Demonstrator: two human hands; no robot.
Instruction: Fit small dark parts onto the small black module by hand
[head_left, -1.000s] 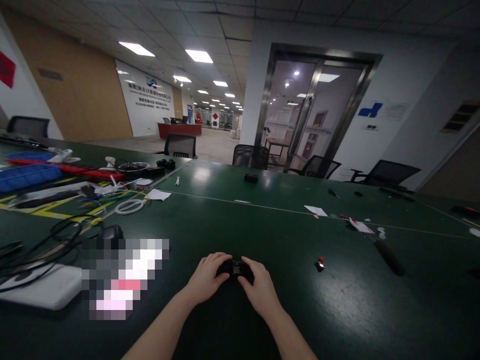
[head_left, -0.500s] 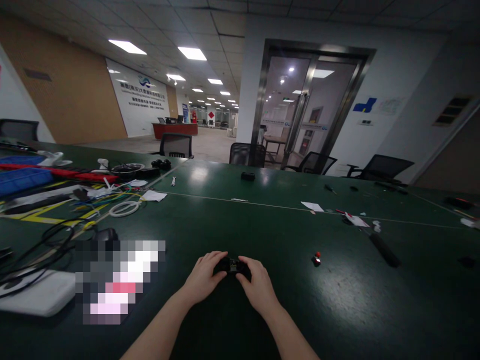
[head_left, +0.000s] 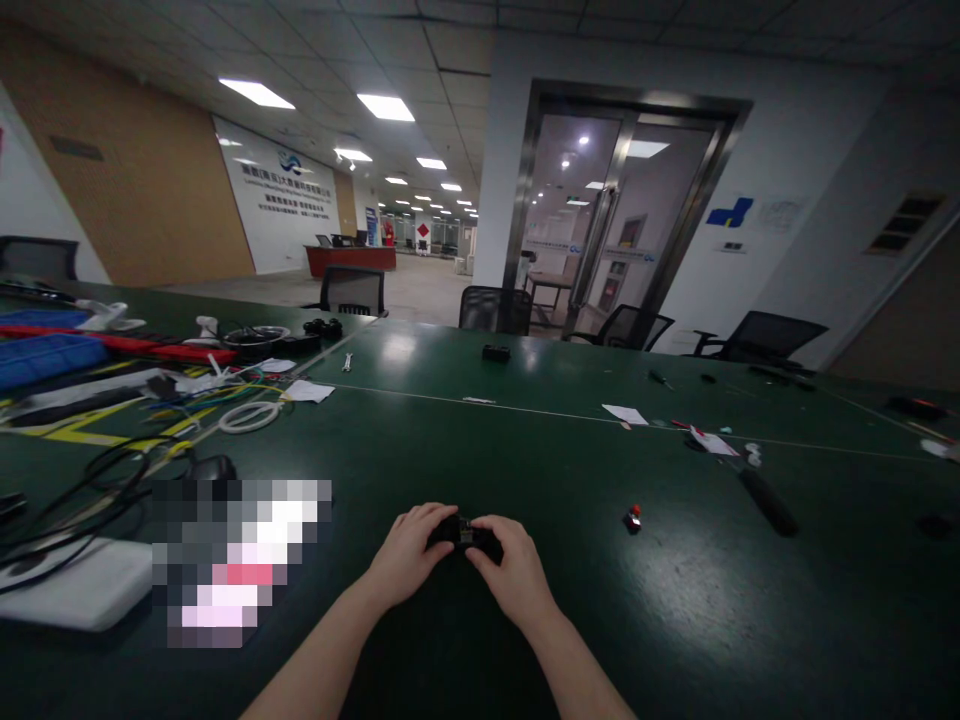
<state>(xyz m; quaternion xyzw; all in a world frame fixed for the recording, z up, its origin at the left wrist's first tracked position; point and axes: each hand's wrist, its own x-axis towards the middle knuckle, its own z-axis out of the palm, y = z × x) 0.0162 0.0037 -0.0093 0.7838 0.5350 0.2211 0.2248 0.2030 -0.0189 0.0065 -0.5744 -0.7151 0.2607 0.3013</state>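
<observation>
Note left hand (head_left: 416, 550) and right hand (head_left: 512, 555) gripping opposite ends of black device (head_left: 466, 536). Likely light, stiff, perhaps fragile; hold by ends.

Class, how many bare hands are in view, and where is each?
2: the left hand at the left end of a small black object, the right hand at its right end.

An office: mesh-backed chairs (head_left: 495, 310) along a green tabletop (head_left: 555, 450), red reception desk (head_left: 350, 262), lettered logo wall (head_left: 281, 235), glass double doors (head_left: 574, 175)
</observation>
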